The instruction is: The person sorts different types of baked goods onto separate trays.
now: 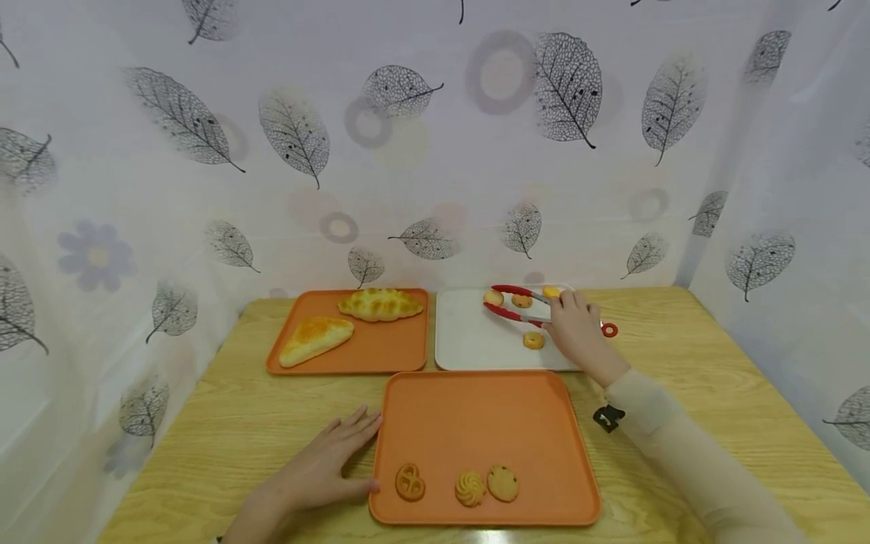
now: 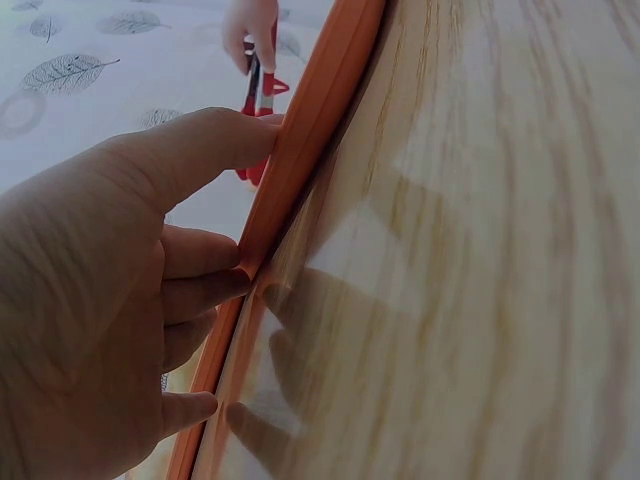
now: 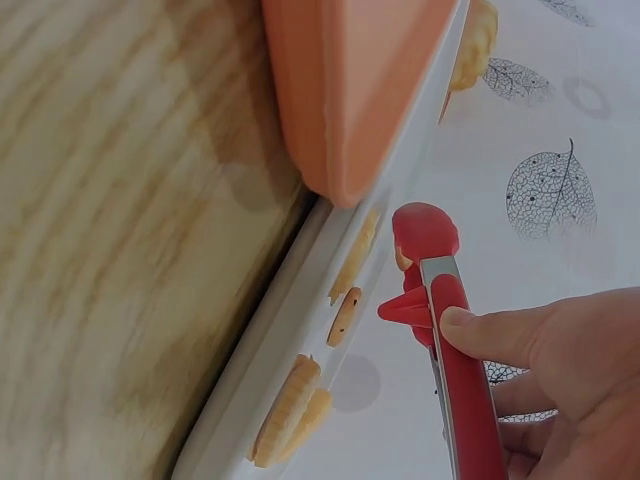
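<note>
Tongs (image 3: 468, 375), red-tipped metal, within curled right grip (image 1: 578, 331); spread left grip (image 1: 322, 462) against smooth orange tray (image 1: 476, 419)

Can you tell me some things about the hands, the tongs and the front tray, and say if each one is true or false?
1. Three cookies lie on the front tray. True.
2. The right hand holds the tongs. True.
3. The tongs are blue all over. False: they are red and silvery.
4. The left hand touches the edge of the front tray. True.
5. The front tray is white. False: it is orange.
</note>
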Demonstrator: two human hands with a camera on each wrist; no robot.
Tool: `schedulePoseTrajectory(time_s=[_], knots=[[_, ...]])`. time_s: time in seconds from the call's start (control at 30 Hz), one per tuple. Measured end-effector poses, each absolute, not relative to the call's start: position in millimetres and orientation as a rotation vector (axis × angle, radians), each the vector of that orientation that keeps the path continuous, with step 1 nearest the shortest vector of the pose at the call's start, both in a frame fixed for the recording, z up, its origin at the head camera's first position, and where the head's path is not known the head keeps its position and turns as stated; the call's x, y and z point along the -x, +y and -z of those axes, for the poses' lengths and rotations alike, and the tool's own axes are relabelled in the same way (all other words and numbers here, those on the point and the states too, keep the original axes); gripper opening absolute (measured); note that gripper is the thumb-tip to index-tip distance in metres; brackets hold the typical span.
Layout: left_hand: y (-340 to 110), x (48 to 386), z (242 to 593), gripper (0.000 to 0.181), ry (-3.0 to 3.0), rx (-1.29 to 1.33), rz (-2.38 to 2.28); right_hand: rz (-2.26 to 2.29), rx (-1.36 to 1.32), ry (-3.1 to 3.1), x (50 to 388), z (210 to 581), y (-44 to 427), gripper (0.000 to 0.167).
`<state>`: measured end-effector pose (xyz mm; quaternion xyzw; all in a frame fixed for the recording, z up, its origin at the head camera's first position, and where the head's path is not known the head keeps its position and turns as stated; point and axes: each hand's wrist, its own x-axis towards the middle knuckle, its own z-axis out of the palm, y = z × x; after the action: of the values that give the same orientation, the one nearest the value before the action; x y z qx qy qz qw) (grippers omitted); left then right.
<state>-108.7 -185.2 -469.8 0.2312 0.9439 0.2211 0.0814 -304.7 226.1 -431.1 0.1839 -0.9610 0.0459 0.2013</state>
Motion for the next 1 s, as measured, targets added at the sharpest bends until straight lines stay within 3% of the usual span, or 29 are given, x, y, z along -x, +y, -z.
schedulePoseTrajectory(time_s=[0.7, 1.0], knots=[[-185.4, 107.3, 467.9, 0.091, 2.820, -0.673, -0.685, -0.138, -0.437, -2.834, 317.0, 433.4, 224.4, 0.046], [-185.9, 108.0, 470.2, 0.091, 2.821, -0.680, -0.683, -0.234, -0.411, -2.843, 301.8, 432.1, 239.6, 0.052]])
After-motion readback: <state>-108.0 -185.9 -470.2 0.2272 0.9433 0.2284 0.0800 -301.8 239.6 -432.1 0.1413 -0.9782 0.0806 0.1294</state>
